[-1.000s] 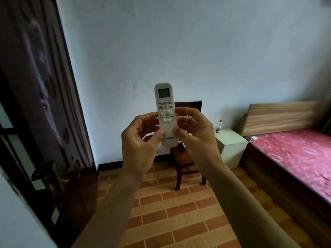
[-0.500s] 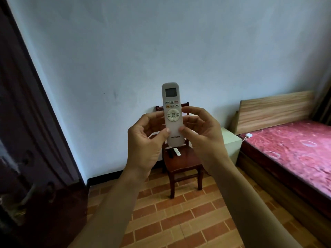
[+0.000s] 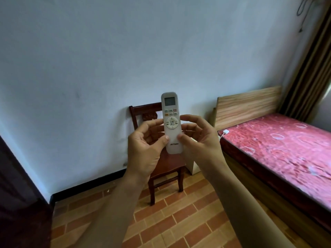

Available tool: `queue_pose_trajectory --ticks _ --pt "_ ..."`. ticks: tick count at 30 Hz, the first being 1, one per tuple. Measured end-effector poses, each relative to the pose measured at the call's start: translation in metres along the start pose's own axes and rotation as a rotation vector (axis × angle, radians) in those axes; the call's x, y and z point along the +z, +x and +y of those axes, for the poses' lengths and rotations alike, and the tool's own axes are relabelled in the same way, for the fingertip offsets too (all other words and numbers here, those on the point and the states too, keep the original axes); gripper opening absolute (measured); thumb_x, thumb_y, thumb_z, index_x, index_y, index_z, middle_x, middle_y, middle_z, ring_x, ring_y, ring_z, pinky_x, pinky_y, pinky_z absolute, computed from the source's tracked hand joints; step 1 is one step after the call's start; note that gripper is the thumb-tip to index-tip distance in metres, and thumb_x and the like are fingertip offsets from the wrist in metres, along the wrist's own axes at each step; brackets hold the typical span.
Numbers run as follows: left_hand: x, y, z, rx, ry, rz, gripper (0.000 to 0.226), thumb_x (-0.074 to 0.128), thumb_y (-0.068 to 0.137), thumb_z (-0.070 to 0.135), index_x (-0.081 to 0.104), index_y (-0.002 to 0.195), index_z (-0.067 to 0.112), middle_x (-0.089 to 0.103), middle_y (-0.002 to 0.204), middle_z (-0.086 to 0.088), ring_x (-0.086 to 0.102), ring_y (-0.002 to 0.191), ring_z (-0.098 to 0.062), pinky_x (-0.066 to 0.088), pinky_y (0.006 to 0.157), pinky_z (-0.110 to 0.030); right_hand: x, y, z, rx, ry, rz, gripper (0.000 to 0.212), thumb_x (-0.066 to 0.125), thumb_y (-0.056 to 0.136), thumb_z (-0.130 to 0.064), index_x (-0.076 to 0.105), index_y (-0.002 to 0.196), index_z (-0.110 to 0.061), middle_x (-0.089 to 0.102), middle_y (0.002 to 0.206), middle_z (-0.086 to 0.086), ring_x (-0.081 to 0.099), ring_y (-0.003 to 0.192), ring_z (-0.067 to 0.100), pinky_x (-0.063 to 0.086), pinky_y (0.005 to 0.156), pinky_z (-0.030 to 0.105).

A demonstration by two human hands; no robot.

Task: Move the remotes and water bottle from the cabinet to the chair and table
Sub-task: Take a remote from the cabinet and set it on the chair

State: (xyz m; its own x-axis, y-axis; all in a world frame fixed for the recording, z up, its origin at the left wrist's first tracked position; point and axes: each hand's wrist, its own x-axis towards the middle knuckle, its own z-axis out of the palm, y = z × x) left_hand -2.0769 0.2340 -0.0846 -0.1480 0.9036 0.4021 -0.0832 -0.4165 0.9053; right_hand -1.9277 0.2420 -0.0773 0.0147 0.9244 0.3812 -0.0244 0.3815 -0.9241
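Got the white remote point(image 3: 171, 122) held upright dead centre of the frame, buttons facing the camera. Pinched on its lower half from both sides: left hand point(image 3: 143, 149) with the thumb on the lower left edge and fingers curled behind, right hand point(image 3: 200, 145) mirroring that on the right edge. So both hands clamped on the one remote, nothing else carried. Hovering well above the chair point(image 3: 168, 169), just behind and below in the middle of the frame, backed against the wall. Not set down yet, so guessing mid-carry toward the seat.

Biggest worry: a fingertip-only pinch on a smooth plastic shell. Could squirt out on letting go with one hand too early, then straight down onto the brick-tile floor point(image 3: 179, 221) at the bottom of the frame. Hard landing, probably a popped battery cover.

Also blocking most of the seat with the hands and the remote themselves. Can't tell what's lying there already, so easy to plonk it on top of something, or too near the front edge and off it slides.

Thumbs parked just below the button ring too. Could bump a button by squeezing harder on the way down.

Same story for the pale counter point(image 3: 194, 167) peeking out below the right hand, between chair and bed point(image 3: 277, 149): mostly hidden, no telling about free room on top.

Safest bet, probably: lower it flat, release only after contact.
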Motion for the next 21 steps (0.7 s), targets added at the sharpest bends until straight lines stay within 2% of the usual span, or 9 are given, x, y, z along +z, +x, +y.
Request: queue_pose_trajectory --ticks 2,5,12,17,21 --pt "0.001 0.018 -0.011 -0.007 -0.010 -0.011 0.036 0.073 0.085 -0.001 0.069 0.114 0.021 0.076 0.110 0.002 0.073 0.104 -0.015 0.062 0.082 -0.038 0.002 0.017 0.006 -0.001 -0.013 0.010 0.039 0.069 0.090 0.002 0.066 0.118 -0.024 0.071 0.107 0.009 0.072 0.099 0.022 0.064 0.078 0.041" --pt "-0.005 0.058 -0.027 0.009 -0.047 -0.025 0.036 0.072 0.086 -0.002 0.069 0.114 0.019 0.076 0.108 0.001 0.072 0.104 -0.016 0.062 0.086 -0.044 0.015 0.054 0.016 -0.028 -0.057 0.038 0.039 0.070 0.089 0.003 0.067 0.114 -0.028 0.072 0.107 0.010 0.071 0.101 0.028 0.063 0.084 0.045" --pt "-0.021 0.139 -0.052 0.019 -0.084 -0.066 0.037 0.072 0.086 -0.001 0.068 0.116 0.019 0.076 0.107 0.002 0.072 0.104 -0.016 0.061 0.088 -0.043 0.036 0.125 0.036 -0.044 -0.060 0.045 0.040 0.069 0.090 0.003 0.067 0.115 -0.027 0.072 0.108 0.009 0.071 0.104 0.027 0.062 0.082 0.039" --pt "-0.011 0.174 -0.083 -0.024 -0.086 -0.087 0.037 0.072 0.086 -0.002 0.069 0.112 0.023 0.076 0.107 0.001 0.072 0.105 -0.017 0.061 0.087 -0.047 0.032 0.160 0.063 0.001 -0.066 0.074 0.040 0.068 0.090 0.004 0.067 0.114 -0.028 0.072 0.106 0.007 0.071 0.101 0.023 0.062 0.076 0.030" --pt "0.005 0.208 -0.108 -0.053 -0.077 -0.083 0.038 0.072 0.085 -0.004 0.069 0.114 0.020 0.076 0.107 0.000 0.073 0.104 -0.018 0.061 0.087 -0.049 0.019 0.195 0.085 0.018 -0.050 0.077 0.042 0.068 0.089 0.006 0.067 0.112 -0.029 0.072 0.107 0.008 0.072 0.101 0.024 0.061 0.074 0.029"
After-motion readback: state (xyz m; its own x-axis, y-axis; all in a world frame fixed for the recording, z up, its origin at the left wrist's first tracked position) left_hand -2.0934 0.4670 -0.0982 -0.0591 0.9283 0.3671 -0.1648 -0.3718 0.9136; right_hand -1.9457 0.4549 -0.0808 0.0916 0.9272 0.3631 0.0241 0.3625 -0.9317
